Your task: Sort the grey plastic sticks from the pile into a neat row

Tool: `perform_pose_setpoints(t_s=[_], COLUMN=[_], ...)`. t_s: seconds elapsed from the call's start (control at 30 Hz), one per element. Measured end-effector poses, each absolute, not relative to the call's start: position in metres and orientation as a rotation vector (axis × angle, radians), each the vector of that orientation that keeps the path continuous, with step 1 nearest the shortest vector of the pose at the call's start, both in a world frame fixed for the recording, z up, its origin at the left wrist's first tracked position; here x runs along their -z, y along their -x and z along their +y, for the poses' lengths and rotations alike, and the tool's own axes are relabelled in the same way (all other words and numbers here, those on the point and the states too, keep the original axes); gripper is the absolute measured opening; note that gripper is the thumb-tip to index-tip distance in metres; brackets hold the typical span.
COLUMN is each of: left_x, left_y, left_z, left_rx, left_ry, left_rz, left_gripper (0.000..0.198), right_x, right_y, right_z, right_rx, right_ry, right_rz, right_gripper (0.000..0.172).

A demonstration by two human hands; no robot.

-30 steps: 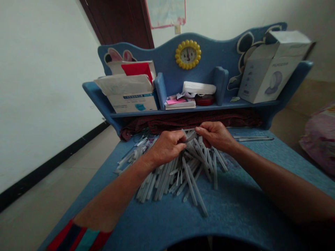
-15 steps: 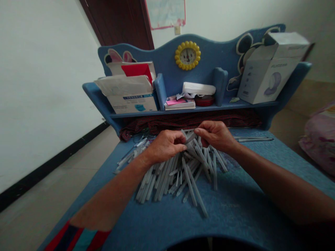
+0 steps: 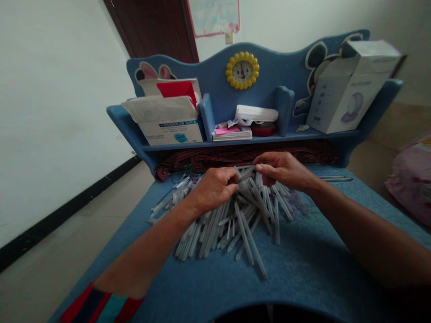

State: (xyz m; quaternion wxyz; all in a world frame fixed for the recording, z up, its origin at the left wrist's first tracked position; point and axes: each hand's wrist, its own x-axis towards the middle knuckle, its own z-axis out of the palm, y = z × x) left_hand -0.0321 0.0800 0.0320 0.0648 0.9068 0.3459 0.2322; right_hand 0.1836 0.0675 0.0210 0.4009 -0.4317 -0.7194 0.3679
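A heap of translucent plastic pen barrels point(image 3: 210, 233) lies across the blue desktop, pointing in several directions. Just above the heap, my left hand point(image 3: 217, 189) pinches the near end of one pen barrel point(image 3: 246, 174) between thumb and fingers. The far end of that same barrel meets the fingertips of my right hand point(image 3: 284, 171), whose thumb and index finger are pressed together there. Whether anything thin sits inside the barrel is too small to make out. Two slim grey pens point(image 3: 336, 179) rest on the desk, to the right of my right hand.
A blue shelf point(image 3: 262, 141) stands along the back of the desk point(image 3: 296, 278). It carries an opened face-mask box point(image 3: 175, 130), stacked papers point(image 3: 232, 134), a red round tin point(image 3: 263, 130) and a tall white box point(image 3: 340, 101). Checked cloth point(image 3: 215, 158) is bunched underneath.
My right hand has shifted slightly right and up, to the barrel's far end. More of the barrel shows between my hands. My left hand has barely moved.
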Motion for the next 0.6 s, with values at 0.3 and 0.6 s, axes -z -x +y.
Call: perform_pose_setpoints(t_s=[0.3, 0.6], left_x=[-0.0327, -0.0334], left_y=[0.0310, 0.0304], left_z=[0.0786, 0.0773], left_rx=[-0.681, -0.690], left_ry=[-2.773, -2.755], left_rz=[0.992, 0.995], left_gripper=[0.006, 0.007], right_x=[-0.0200, -0.0193], right_y=[-0.1825, -0.1831], right_z=[0.0664, 0.0682], right_rx=[-0.925, -0.943], right_ry=[1.117, 1.038], right_rz=[-1.882, -1.863], right_gripper=[0.042, 0.030])
